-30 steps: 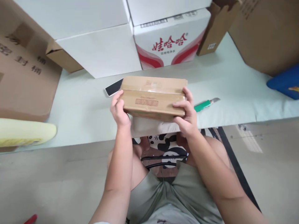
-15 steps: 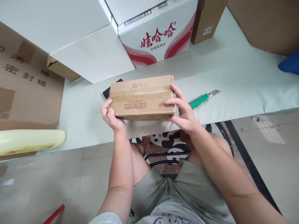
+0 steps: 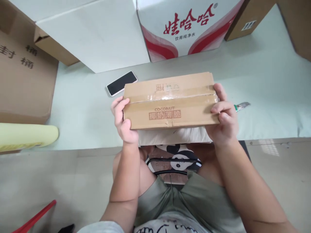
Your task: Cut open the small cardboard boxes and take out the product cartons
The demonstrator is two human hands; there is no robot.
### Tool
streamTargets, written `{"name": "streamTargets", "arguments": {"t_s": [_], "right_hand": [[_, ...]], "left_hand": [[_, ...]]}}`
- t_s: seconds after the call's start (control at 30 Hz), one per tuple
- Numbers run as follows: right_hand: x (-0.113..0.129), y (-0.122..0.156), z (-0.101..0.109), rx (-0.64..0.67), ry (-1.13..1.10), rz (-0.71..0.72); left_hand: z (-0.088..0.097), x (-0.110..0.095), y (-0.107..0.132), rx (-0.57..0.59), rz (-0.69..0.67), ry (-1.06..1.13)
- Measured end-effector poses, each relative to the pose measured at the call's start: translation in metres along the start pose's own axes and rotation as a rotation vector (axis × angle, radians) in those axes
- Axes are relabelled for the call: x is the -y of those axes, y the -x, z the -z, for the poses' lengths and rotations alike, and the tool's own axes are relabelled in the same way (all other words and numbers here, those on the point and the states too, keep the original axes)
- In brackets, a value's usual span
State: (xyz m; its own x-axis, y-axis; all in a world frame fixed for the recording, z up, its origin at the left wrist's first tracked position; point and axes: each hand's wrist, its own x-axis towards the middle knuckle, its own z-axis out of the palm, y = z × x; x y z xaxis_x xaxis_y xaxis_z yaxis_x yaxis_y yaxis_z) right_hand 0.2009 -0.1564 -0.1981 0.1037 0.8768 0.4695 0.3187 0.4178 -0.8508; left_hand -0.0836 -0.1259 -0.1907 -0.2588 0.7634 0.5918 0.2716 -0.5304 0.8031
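A brown cardboard box (image 3: 160,113), taped along its middle seam and printed "COCONUT", is held between my two hands above the table's front edge. My left hand (image 3: 125,121) grips its left end, with fingers on the upper face. Around the right end, my right hand (image 3: 224,115) is closed, thumb and fingers pressing the corner. Just beyond that hand lies a utility knife (image 3: 243,106); its blade shows and most of its green handle is hidden. Behind the box's left end, a phone (image 3: 122,83) with a dark screen rests on the cloth.
White cartons (image 3: 97,35) and a red-and-white water carton (image 3: 184,42) stand at the back of the cloth-covered table (image 3: 80,106). A large brown carton (image 3: 24,71) and a pale yellow bottle (image 3: 29,136) are on the left. A brown box (image 3: 250,19) stands back right.
The box has come nearer to me and tipped, so its taped face shows larger. The view has shifted; more of the phone shows, and my right hand now covers most of the knife's handle.
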Motion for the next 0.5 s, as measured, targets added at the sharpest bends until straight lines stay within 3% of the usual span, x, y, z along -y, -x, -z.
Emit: {"name": "streamTargets", "arguments": {"t_s": [0.13, 0.27, 0.4, 0.5], "right_hand": [[0.004, -0.001, -0.005, -0.039, 0.041, -0.058], [0.011, 0.0, 0.0, -0.109, -0.112, -0.076], [0.012, 0.003, 0.024, -0.256, 0.052, -0.425], [0.008, 0.007, 0.05, -0.201, 0.298, -0.632]], "left_hand": [[0.004, -0.003, -0.001, 0.068, 0.054, -0.066], [0.005, -0.003, 0.001, 0.07, 0.048, -0.08], [0.004, 0.003, 0.0, 0.049, 0.024, -0.055], [0.005, 0.009, -0.002, 0.039, 0.013, -0.089]]}}
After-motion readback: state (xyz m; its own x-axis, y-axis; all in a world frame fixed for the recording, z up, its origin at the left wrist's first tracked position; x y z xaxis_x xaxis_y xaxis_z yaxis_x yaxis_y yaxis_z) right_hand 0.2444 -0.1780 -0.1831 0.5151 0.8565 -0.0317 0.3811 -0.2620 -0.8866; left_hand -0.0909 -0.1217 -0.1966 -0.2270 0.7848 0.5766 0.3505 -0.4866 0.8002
